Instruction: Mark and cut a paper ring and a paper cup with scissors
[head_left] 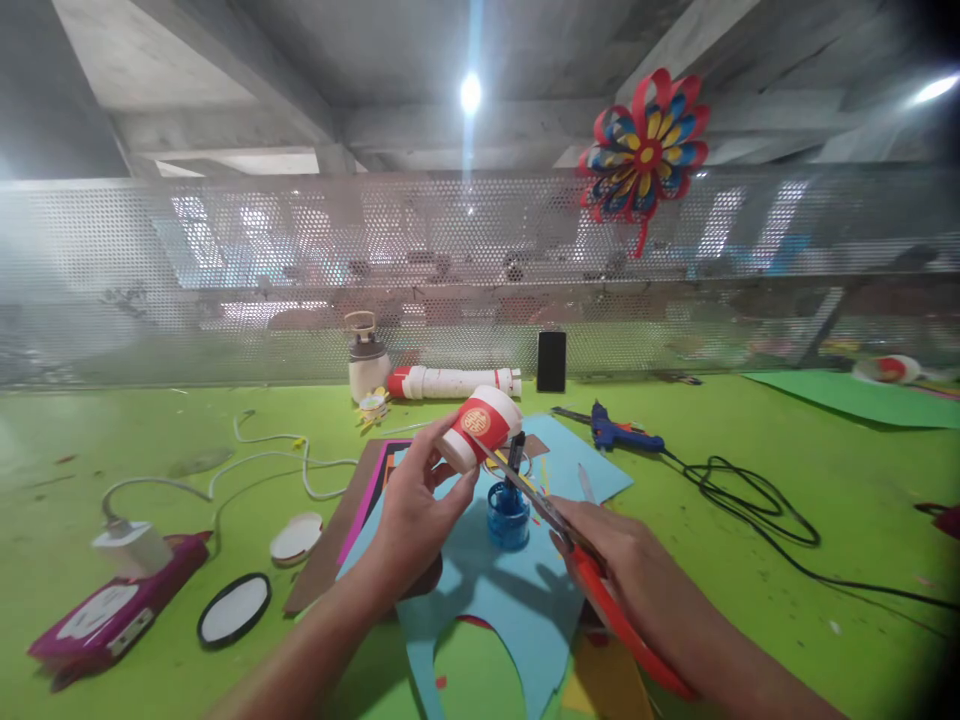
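My left hand (pixel 420 490) is closed around a red and white paper cup (pixel 491 412), which it holds tilted above the blue paper. In my right hand (pixel 615 560) is a pair of scissors (pixel 600 590) with red handles. The scissor blades reach up and left, their tips at the cup's red band; whether they touch it I cannot tell. Below the cup stands a small blue jar (pixel 508 520) with a black marker (pixel 516 455) upright in it. Blue paper (pixel 480 590) with a curved cut-out lies underneath.
A blue glue gun (pixel 622 432) with a looped black cable lies right. On the left are a magenta power strip (pixel 127 610), a black-rimmed disc (pixel 235 610) and a white lid (pixel 297 540). Behind stand a spray bottle (pixel 367 365), a white tube (pixel 457 383) and a phone (pixel 551 362).
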